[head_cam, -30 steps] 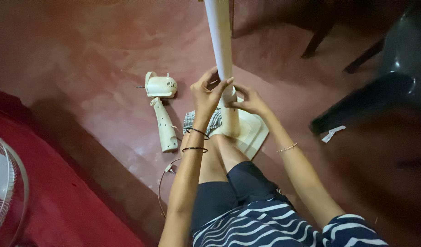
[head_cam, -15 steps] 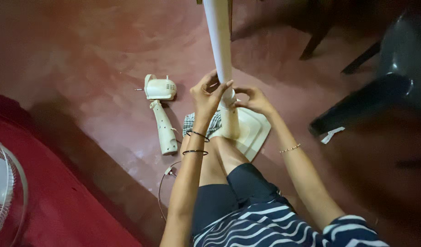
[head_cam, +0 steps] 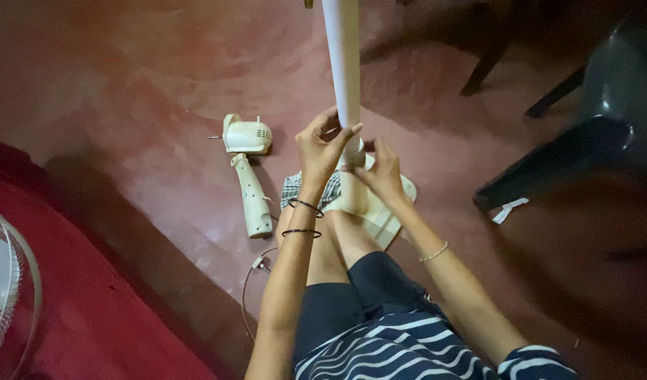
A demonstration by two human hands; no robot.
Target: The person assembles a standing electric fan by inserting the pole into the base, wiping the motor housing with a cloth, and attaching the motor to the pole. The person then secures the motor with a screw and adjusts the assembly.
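Nearest are the striped shirt (head_cam: 408,348) and dark shorts (head_cam: 351,295), knees bent over the red floor (head_cam: 126,84). A cable (head_cam: 250,281) curls by the left leg. The left hand (head_cam: 320,151) curls around the white pole (head_cam: 344,70) at its lower joint, fingers wrapped on it. The right hand (head_cam: 383,172) pinches that same joint from the other side. The pole stands upright on its base (head_cam: 390,211), beside a checked cloth (head_cam: 295,190). Further left lies the motor housing (head_cam: 247,135) with its neck (head_cam: 253,197); a fan guard (head_cam: 3,295) shows at the left edge, dark chairs (head_cam: 591,119) beyond.
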